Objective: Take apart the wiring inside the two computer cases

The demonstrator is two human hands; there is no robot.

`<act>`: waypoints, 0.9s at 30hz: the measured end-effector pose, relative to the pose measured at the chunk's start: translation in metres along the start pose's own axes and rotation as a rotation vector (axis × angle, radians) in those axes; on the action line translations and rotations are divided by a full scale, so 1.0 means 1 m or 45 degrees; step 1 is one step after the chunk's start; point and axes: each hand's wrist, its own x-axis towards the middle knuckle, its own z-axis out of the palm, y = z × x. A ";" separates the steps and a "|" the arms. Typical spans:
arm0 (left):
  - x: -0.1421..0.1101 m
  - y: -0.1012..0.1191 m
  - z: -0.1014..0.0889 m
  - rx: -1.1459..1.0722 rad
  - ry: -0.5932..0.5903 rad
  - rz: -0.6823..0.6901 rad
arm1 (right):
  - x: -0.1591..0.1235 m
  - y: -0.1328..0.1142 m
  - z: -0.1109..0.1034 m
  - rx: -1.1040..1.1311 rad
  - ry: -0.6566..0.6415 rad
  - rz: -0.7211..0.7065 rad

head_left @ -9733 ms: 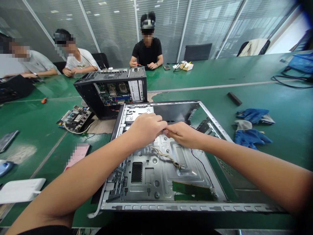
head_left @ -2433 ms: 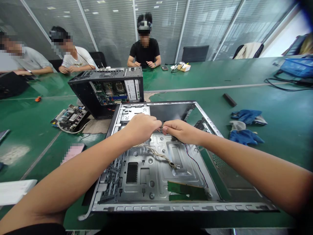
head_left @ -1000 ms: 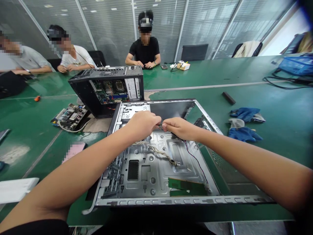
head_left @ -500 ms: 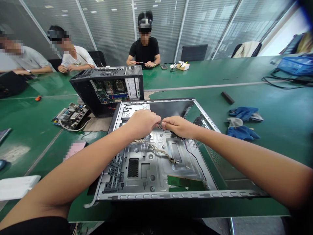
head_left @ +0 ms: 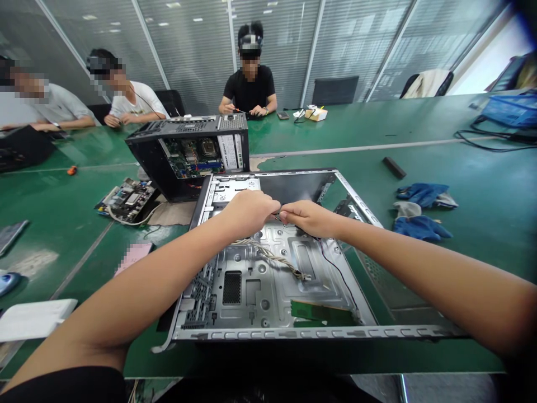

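An open computer case [head_left: 293,334] lies on its side in front of me, its bare metal floor facing up. Over its far half, my left hand [head_left: 254,212] and my right hand [head_left: 308,218] are closed, fingertips pinched almost together. A short stretch of thin cable [head_left: 277,217] shows between them; most of it is hidden by the fingers. Below the hands, a twisted bundle of beige cables [head_left: 279,258] lies across the case floor. A thin dark wire [head_left: 335,268] runs from under my right hand towards the near right. Green memory sticks [head_left: 323,311] rest in the near right corner.
Behind stands a second, upright computer case [head_left: 188,126] with a motherboard inside. To the left are a loose motherboard [head_left: 128,198], a pink item [head_left: 133,256] and a white box [head_left: 36,319]. Blue gloves [head_left: 422,226] and a dark block [head_left: 394,167] lie right. Several people sit across the green table.
The whole view has shifted slightly, so things appear a little further right. Both hands stay pinched together over the case, with hardly any movement.
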 end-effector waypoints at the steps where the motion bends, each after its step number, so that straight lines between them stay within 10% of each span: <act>1: 0.000 0.000 0.000 0.010 -0.008 0.001 | 0.000 0.000 0.000 0.002 -0.002 -0.002; 27: -0.003 0.002 0.000 -0.078 -0.012 -0.026 | -0.002 -0.003 -0.001 0.025 0.021 -0.022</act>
